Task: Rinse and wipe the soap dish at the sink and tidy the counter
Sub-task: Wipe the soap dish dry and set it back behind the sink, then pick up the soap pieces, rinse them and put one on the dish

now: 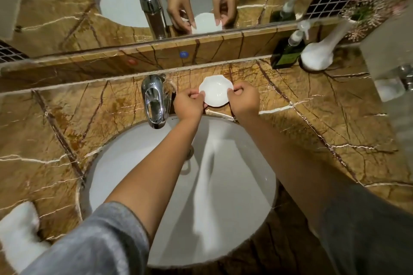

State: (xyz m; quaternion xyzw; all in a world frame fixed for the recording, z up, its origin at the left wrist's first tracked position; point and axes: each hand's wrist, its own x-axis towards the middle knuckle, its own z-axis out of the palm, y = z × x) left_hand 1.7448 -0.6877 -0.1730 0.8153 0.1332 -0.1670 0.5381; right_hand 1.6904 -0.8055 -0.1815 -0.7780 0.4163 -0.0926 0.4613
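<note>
**One soap dish held by two hands behind the basin**

One white, scallop-edged soap dish [215, 90] is held over the brown marble worktop [324, 118], between the back rim of the sink [257, 185] and the mirror ledge. Whether its base rests on the stone cannot be told. It is gripped from both sides: the left hand [188, 105] is closed on its left rim, and the right hand [244, 99] is closed on its right rim, with fingertips curled over the edge. Both forearms are stretched across the one oval white basin, and grey sleeves are pushed up on both arms.

One chrome tap [155, 100] is fixed just left of the dish, its spout over the basin. Two small round marks are seen on the ledge above, one red [131, 62] and one blue [183, 54]. At the far right of the worktop, one dark green pump bottle [287, 52] is placed just beside one white vase [317, 56] with pink flowers. One rolled white towel [19, 234] is laid at the near left corner. The hands, dish, tap and towel are repeated in the mirror [67, 18].
</note>
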